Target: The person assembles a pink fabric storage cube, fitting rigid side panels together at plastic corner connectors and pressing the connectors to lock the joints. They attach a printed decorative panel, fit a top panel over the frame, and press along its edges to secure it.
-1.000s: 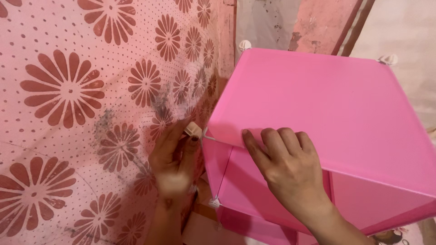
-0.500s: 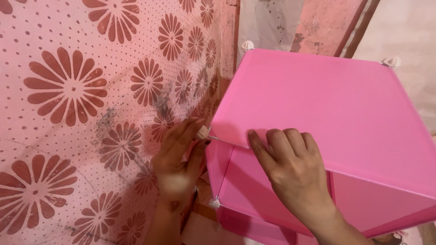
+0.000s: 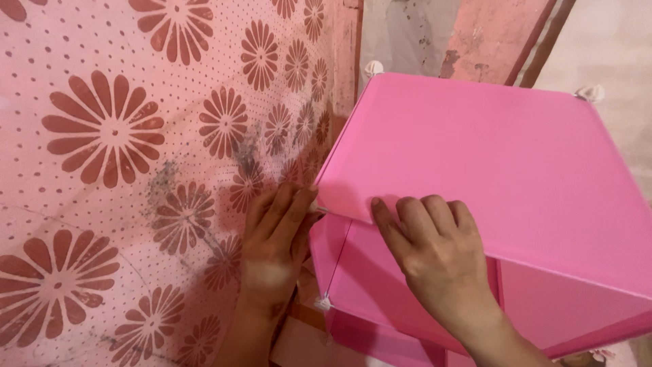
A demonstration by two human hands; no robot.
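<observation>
- At the near left corner of the pink plastic cube shelf, its flat glossy pink top panel [image 3: 475,156] sits tilted against the frame; I judge it thin, light, a little bendy and smooth enough to slip.
- My right hand [image 3: 435,255] lies flat, fingers spread, on the panel's near edge, gripping nothing.
- My left hand [image 3: 275,248] has its fingertips at that corner, pressing near a small white connector [image 3: 319,208]; whether it pinches it I cannot tell.
- Best hold, I think, is along the edges near the corners.
- More white corner connectors [image 3: 373,67] show at the far corners.
- Left hangs a pink cloth with brown flower print [image 3: 122,149]; no labels or packages are visible.
</observation>
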